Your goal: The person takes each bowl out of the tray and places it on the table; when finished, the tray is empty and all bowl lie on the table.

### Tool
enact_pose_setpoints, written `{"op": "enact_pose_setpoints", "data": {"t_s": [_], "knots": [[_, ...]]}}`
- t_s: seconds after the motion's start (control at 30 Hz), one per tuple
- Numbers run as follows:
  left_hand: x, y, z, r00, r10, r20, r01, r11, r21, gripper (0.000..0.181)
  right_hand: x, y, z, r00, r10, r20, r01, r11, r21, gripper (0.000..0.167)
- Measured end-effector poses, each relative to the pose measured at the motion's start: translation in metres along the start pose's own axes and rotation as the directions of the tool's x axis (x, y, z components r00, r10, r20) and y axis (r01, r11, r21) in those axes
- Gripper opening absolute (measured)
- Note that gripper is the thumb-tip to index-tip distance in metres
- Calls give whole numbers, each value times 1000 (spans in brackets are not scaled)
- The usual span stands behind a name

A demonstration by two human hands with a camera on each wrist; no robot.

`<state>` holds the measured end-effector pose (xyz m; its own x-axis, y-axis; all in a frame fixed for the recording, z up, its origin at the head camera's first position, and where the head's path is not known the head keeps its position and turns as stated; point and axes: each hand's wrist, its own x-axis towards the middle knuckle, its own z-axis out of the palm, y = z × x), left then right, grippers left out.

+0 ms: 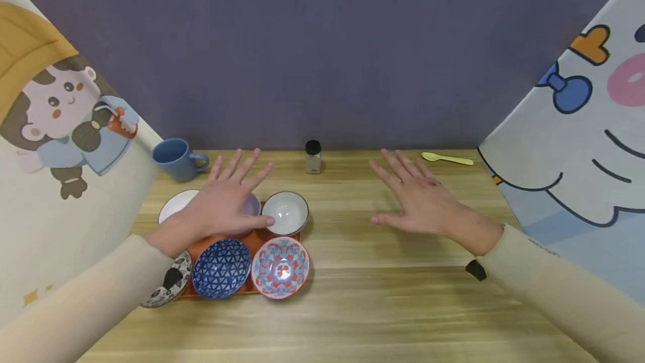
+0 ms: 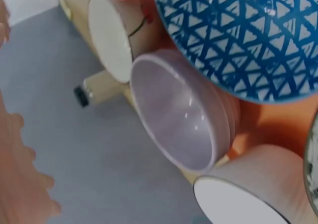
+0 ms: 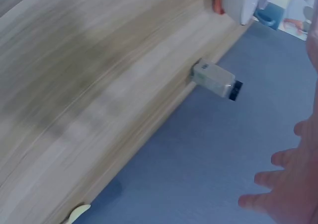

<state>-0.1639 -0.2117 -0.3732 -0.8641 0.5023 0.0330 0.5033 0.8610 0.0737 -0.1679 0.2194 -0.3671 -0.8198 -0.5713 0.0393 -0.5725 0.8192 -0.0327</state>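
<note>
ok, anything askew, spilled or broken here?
Nothing visibly spilled or broken. Slightly odd: the red-patterned bowl seems to jut past the orange tray at its near right corner, perhaps just perspective.

Blue mug (image 1: pixel 177 162) stands left of a lidded jar (image 1: pixel 313 159) (upright); grey wall (image 1: pixel 322 60) behind.
</note>
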Motion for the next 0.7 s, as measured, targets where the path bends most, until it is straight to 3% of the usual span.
{"op": "enact_pose_setpoints", "data": {"t_s": [0.2,0.37,0.53,0.7], "knots": [[-20,-25,-15,998,7,-69,-15,992,-125,102,5,-8,-8,996,-27,-89,36,994,99,107],[-41,-46,-21,996,-25,-86,6,978,-210,92,10,-17,-8,994,39,-101,-11,963,269,100],[-65,-70,-22,988,-124,-96,83,935,-345,86,22,-24,3,992,81,-92,-30,891,454,92],[-91,-98,-16,978,-200,-64,154,888,-433,85,34,-27,27,991,113,-68,-46,780,624,83]]}}
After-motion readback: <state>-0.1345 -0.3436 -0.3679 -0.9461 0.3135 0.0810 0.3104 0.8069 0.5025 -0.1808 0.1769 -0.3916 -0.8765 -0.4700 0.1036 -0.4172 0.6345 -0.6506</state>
